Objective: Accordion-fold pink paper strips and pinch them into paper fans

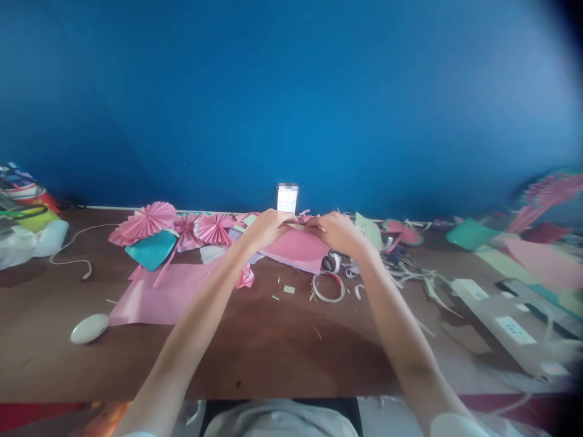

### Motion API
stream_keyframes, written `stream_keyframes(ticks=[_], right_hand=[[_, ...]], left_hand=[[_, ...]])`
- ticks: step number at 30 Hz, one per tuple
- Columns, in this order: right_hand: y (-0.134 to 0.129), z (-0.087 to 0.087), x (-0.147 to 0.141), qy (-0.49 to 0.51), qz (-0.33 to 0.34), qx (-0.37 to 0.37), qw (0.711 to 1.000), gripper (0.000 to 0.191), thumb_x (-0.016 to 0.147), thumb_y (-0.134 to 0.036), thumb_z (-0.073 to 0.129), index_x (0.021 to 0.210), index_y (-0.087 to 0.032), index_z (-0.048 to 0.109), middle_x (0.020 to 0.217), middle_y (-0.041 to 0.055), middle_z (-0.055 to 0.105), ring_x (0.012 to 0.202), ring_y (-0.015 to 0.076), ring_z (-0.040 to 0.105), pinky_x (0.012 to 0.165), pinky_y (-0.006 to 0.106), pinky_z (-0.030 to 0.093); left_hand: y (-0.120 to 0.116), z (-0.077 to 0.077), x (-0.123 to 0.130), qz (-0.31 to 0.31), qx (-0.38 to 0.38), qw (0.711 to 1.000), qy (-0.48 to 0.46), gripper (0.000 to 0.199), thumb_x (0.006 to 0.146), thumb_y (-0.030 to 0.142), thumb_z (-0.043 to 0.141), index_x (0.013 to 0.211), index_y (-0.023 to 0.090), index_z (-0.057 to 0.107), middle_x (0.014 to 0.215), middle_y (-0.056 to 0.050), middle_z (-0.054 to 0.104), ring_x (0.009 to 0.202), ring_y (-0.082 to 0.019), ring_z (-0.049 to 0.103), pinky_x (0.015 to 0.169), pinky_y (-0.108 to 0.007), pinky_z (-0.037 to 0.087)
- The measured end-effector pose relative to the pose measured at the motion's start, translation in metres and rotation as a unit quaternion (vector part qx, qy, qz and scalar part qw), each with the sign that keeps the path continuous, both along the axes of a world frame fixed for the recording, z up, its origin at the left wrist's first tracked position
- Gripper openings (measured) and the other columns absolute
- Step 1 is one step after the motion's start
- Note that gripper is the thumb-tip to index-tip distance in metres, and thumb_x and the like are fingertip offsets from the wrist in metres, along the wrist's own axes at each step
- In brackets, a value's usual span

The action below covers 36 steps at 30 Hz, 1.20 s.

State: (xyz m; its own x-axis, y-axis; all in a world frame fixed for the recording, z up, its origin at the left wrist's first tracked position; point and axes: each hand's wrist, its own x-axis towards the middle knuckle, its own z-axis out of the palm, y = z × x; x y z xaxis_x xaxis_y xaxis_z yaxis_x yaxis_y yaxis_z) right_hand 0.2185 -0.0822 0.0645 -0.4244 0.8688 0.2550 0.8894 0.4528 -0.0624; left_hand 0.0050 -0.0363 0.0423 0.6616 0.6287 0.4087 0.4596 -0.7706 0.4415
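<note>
My left hand (274, 224) and my right hand (336, 229) reach out to the far side of the desk, close together. Both have their fingers curled inward at the far edge of a pink paper sheet (296, 247). A small pink piece and a thin pale strip show between the fingertips, too blurred to tell what they are. Just behind the hands a phone (287, 199) with a lit screen stands upright. Pleated pink paper fans (214, 229) lie left of my left hand. A roll of tape (328, 286) is on the desk below my right hand.
A larger pink sheet (157, 294), a teal paper piece (151, 250) and a white computer mouse (90, 328) are at the left. Paper scraps (288, 289) dot the middle. At the right are a power strip (514, 331), tangled strips and coloured paper (471, 233). A blue wall (291, 91) rises behind.
</note>
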Motion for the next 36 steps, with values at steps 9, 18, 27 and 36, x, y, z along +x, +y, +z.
stream_keyframes(ticks=[9,18,27,36], right_hand=[[-0.007,0.012,0.019,0.047,-0.025,-0.038,0.998,0.029,0.093,-0.036,0.047,0.1,-0.034,0.076,0.093,-0.0015,0.076,0.077,0.0185,0.066,0.059,0.026,0.036],[0.0,0.008,0.033,0.004,-0.065,-0.032,0.997,0.031,0.093,-0.032,0.045,0.098,-0.032,0.076,0.09,-0.0007,0.076,0.076,0.0197,0.066,0.06,0.027,0.037],[0.002,-0.001,0.012,-0.032,0.02,-0.021,0.999,0.029,0.096,-0.03,0.045,0.1,-0.029,0.074,0.098,0.0015,0.075,0.088,0.0206,0.066,0.069,0.03,0.04],[0.003,-0.003,0.011,-0.008,0.044,-0.019,0.999,0.03,0.098,-0.033,0.041,0.098,-0.024,0.07,0.1,0.0045,0.072,0.094,0.0215,0.063,0.072,0.031,0.039]], left_hand=[[0.001,0.003,-0.004,-0.027,-0.033,0.999,-0.005,0.041,0.091,0.01,0.042,0.119,0.026,0.068,0.12,-0.002,0.069,0.112,-0.021,0.064,0.092,-0.032,0.05],[0.012,0.016,-0.036,0.006,-0.145,0.989,-0.028,0.037,0.098,0.03,0.039,0.13,0.022,0.056,0.112,-0.007,0.07,0.099,-0.016,0.066,0.085,-0.028,0.049],[-0.003,0.008,-0.005,-0.041,-0.093,0.993,0.061,0.031,0.094,0.041,0.05,0.113,0.024,0.068,0.113,-0.006,0.071,0.096,-0.02,0.065,0.078,-0.027,0.044],[-0.004,0.003,0.001,0.006,-0.034,0.994,0.102,0.033,0.097,0.041,0.042,0.102,0.022,0.069,0.101,-0.008,0.072,0.086,-0.022,0.065,0.068,-0.028,0.04]])
